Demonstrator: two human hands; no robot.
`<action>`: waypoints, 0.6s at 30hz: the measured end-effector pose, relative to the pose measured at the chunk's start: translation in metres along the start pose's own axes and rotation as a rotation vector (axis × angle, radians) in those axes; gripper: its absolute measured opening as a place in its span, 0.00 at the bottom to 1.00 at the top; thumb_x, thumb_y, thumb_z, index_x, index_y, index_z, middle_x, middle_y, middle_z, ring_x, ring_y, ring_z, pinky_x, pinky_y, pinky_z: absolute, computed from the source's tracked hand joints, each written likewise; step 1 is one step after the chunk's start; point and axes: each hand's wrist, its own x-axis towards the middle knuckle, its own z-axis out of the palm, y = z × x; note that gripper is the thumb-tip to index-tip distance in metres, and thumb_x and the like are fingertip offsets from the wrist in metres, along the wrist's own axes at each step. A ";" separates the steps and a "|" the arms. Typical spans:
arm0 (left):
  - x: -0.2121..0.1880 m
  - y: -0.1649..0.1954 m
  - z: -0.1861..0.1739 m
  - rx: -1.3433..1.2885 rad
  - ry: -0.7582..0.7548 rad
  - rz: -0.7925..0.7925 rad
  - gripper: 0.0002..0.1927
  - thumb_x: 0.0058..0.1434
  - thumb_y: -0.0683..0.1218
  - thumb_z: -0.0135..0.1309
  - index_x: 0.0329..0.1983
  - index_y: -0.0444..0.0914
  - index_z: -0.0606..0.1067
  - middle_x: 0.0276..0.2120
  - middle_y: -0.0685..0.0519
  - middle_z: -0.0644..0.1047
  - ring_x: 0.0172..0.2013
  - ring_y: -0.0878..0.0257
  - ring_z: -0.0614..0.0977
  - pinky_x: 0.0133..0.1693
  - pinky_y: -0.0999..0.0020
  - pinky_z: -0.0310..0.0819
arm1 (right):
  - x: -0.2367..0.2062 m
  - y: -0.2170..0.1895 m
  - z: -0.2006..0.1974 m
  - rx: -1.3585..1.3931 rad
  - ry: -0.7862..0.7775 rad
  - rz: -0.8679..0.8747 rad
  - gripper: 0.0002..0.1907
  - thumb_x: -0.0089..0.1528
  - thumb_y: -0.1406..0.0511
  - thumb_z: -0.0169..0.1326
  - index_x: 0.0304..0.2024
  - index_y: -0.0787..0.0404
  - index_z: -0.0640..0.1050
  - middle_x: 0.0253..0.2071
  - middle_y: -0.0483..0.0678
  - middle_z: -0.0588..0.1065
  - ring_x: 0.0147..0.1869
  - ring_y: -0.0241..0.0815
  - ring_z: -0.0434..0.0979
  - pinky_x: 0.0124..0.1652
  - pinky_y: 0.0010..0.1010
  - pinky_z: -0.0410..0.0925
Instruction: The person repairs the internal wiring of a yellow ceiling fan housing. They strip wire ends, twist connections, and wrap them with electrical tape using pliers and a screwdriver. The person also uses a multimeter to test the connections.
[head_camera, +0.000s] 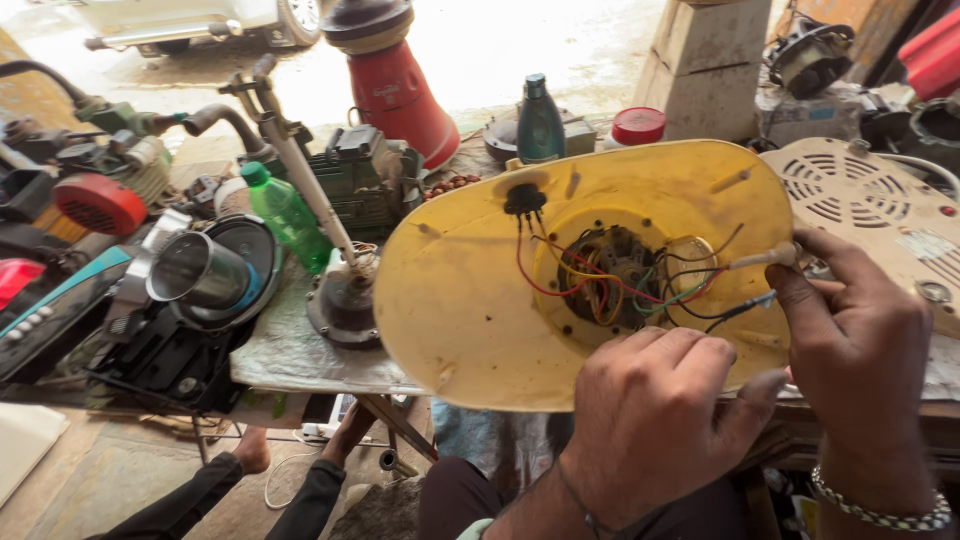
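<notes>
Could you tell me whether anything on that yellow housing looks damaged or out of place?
Yes. The yellow housing has a blackened, scorched-looking patch near its upper edge, where red and black wires enter. The wires lie in a loose tangle across the open centre, and the left hand and right hand hold its lower edge.

Left hand (655, 420) hides near rim of yellow housing (470, 300); right hand (860, 350) wrist cut off; far car (190, 20) cropped by top edge.

I am seeing bare hands: my right hand (860, 350) is wearing a beaded metal bracelet (880, 512), my left hand (650, 420) a thin dark thread.
</notes>
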 end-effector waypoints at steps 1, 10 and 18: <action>-0.001 0.001 -0.001 0.016 -0.031 0.025 0.20 0.73 0.56 0.59 0.33 0.36 0.75 0.30 0.50 0.78 0.32 0.55 0.82 0.37 0.63 0.76 | 0.003 -0.003 -0.004 0.032 -0.028 0.047 0.18 0.67 0.66 0.59 0.59 0.65 0.80 0.32 0.57 0.81 0.26 0.40 0.72 0.25 0.33 0.63; 0.006 0.007 0.002 0.084 -0.171 0.014 0.18 0.68 0.55 0.61 0.30 0.38 0.75 0.29 0.51 0.79 0.33 0.57 0.83 0.38 0.63 0.76 | 0.018 -0.015 -0.010 -0.146 -0.108 0.007 0.21 0.65 0.66 0.58 0.61 0.62 0.79 0.32 0.59 0.81 0.29 0.39 0.80 0.30 0.32 0.69; 0.013 0.012 -0.026 -0.010 0.076 -0.095 0.08 0.64 0.43 0.64 0.42 0.38 0.76 0.39 0.50 0.81 0.43 0.53 0.85 0.48 0.60 0.80 | 0.018 -0.009 -0.017 -0.175 -0.147 0.091 0.22 0.66 0.66 0.56 0.63 0.60 0.79 0.32 0.59 0.81 0.30 0.44 0.82 0.31 0.36 0.69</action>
